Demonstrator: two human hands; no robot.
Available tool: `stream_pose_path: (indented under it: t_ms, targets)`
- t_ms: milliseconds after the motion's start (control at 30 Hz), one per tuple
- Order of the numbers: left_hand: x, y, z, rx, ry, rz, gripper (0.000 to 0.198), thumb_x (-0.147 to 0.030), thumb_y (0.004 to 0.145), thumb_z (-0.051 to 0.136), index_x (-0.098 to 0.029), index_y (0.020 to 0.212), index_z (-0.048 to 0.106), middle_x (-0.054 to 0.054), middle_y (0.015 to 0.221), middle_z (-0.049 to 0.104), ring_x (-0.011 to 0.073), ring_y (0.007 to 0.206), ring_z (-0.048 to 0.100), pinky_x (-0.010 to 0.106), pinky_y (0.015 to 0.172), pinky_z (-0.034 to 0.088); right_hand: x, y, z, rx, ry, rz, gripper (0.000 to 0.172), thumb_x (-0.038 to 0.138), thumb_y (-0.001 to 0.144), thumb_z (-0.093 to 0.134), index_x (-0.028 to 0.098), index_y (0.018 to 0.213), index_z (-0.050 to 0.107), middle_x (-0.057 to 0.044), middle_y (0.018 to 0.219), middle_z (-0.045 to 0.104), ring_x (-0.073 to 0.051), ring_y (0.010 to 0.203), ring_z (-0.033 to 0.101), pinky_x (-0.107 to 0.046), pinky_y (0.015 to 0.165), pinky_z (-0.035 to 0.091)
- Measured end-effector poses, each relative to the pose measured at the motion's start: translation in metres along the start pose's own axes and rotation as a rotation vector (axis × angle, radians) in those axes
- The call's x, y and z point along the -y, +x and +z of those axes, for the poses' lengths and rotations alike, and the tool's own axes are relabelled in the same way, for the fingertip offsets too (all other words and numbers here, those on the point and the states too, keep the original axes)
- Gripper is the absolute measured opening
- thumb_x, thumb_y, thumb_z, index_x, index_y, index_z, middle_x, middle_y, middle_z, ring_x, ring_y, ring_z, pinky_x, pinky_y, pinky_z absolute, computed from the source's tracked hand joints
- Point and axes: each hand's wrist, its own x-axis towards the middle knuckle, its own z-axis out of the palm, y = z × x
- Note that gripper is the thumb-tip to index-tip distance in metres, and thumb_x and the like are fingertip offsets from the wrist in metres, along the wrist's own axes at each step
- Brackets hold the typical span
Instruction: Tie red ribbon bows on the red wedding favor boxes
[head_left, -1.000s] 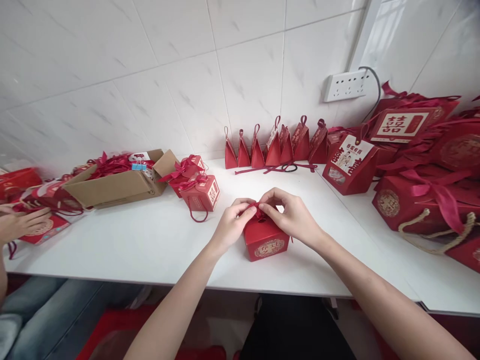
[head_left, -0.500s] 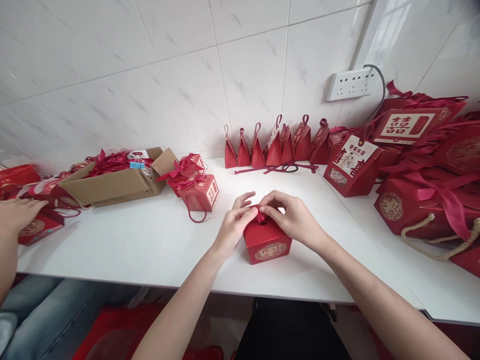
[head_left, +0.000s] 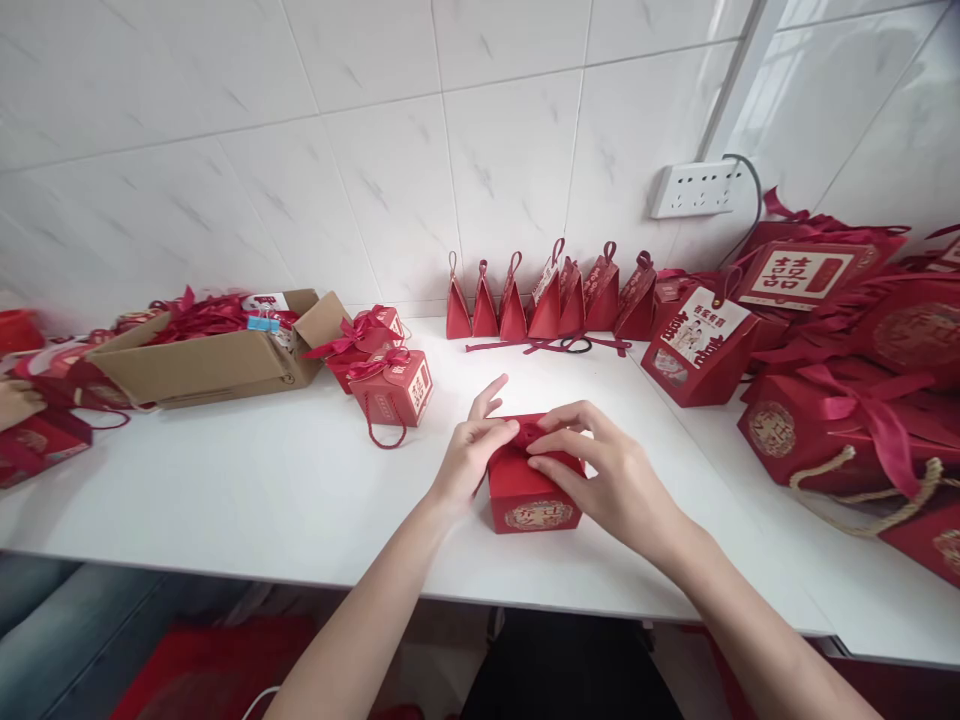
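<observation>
In front of me on the white table stands a small red gift box (head_left: 535, 505) with a gold round emblem on its near face. A dark red piece that looks like ribbon (head_left: 529, 434) is bunched at its top. My left hand (head_left: 474, 455) pinches the ribbon's left side with thumb and forefinger, the other fingers raised along the box's edge. From the right, my right hand (head_left: 600, 465) has its fingertips and thumb closed on the ribbon, covering the box's upper right side. What lies under the fingertips is partly hidden.
Left of centre sit two small ribboned boxes (head_left: 394, 387), beside a cardboard carton (head_left: 217, 365) of red ribbons. Several pointed red boxes (head_left: 512, 310) line the wall, with loose ribbons before them. Red boxes (head_left: 817, 420) pile up at right. A co-worker's hand (head_left: 19, 402) touches a box at far left.
My right hand has shifted its grip, its fingers now lower and more spread over the box top. My left hand stays about the same. The view has turned slightly; the co-worker's hand shows less.
</observation>
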Motion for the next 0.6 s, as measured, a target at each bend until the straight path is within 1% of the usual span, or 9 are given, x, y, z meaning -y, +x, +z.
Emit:
stream_pose_path:
  t_ms: [100, 200, 333, 400, 467, 533, 600]
  targets:
    - [-0.001, -0.001, 0.001, 0.036, 0.026, 0.002, 0.029, -0.032, 0.081, 0.056, -0.021, 0.054, 0.061, -0.009, 0.148, 0.032, 0.0273, 0.134, 0.029, 0.044, 0.111, 0.022, 0.003, -0.007, 0.005, -0.047, -0.078, -0.02, 0.008, 0.016, 0.087, 0.055, 0.019, 0.089, 0.063, -0.006, 0.091, 0.06, -0.017, 0.079, 0.061, -0.033, 0.07, 0.053]
    - [-0.001, -0.003, 0.0, 0.047, 0.022, -0.004, 0.031, -0.033, 0.082, 0.056, -0.021, 0.054, 0.06, -0.009, 0.147, 0.033, 0.0274, 0.134, 0.028, 0.044, 0.111, 0.022, 0.003, -0.007, 0.007, -0.055, -0.158, -0.015, 0.008, 0.018, 0.088, 0.055, 0.019, 0.088, 0.062, -0.007, 0.092, 0.061, -0.017, 0.076, 0.061, -0.031, 0.066, 0.052]
    - [0.001, -0.001, -0.002, 0.045, 0.011, -0.01, 0.029, -0.032, 0.081, 0.055, -0.021, 0.055, 0.061, -0.006, 0.144, 0.039, 0.0273, 0.133, 0.03, 0.042, 0.11, 0.022, 0.001, -0.002, 0.006, -0.085, -0.296, -0.138, 0.012, 0.016, 0.089, 0.053, 0.017, 0.085, 0.065, -0.007, 0.091, 0.064, -0.016, 0.075, 0.06, -0.032, 0.07, 0.049]
    - [0.002, -0.001, -0.001, 0.026, 0.016, -0.003, 0.029, -0.033, 0.081, 0.055, -0.02, 0.056, 0.06, -0.005, 0.143, 0.04, 0.027, 0.133, 0.032, 0.04, 0.11, 0.024, 0.001, 0.0, 0.004, -0.103, -0.343, -0.193, 0.013, 0.014, 0.089, 0.053, 0.017, 0.084, 0.065, -0.006, 0.088, 0.065, -0.016, 0.076, 0.059, -0.033, 0.073, 0.046]
    - [0.002, -0.001, 0.0, -0.007, 0.062, 0.02, 0.031, -0.035, 0.082, 0.054, -0.02, 0.055, 0.058, -0.003, 0.143, 0.041, 0.0269, 0.132, 0.033, 0.038, 0.108, 0.028, 0.001, 0.002, 0.003, -0.083, -0.365, -0.223, 0.016, 0.013, 0.09, 0.051, 0.017, 0.082, 0.064, -0.005, 0.086, 0.065, -0.016, 0.075, 0.058, -0.034, 0.076, 0.043]
    - [0.0, -0.004, 0.002, -0.054, 0.165, 0.043, 0.034, -0.036, 0.083, 0.051, -0.019, 0.054, 0.056, -0.001, 0.141, 0.043, 0.0273, 0.13, 0.036, 0.037, 0.104, 0.033, 0.002, 0.003, 0.0, -0.029, -0.379, -0.235, 0.018, 0.011, 0.09, 0.049, 0.017, 0.081, 0.063, -0.005, 0.085, 0.065, -0.015, 0.075, 0.057, -0.034, 0.078, 0.042]
    - [-0.004, -0.011, 0.004, -0.127, 0.324, 0.078, 0.036, -0.036, 0.085, 0.049, -0.019, 0.055, 0.056, 0.001, 0.137, 0.047, 0.0277, 0.126, 0.04, 0.039, 0.1, 0.037, 0.003, 0.003, -0.003, 0.019, -0.396, -0.228, 0.019, 0.012, 0.091, 0.047, 0.017, 0.082, 0.062, -0.005, 0.087, 0.065, -0.016, 0.075, 0.056, -0.035, 0.079, 0.04]
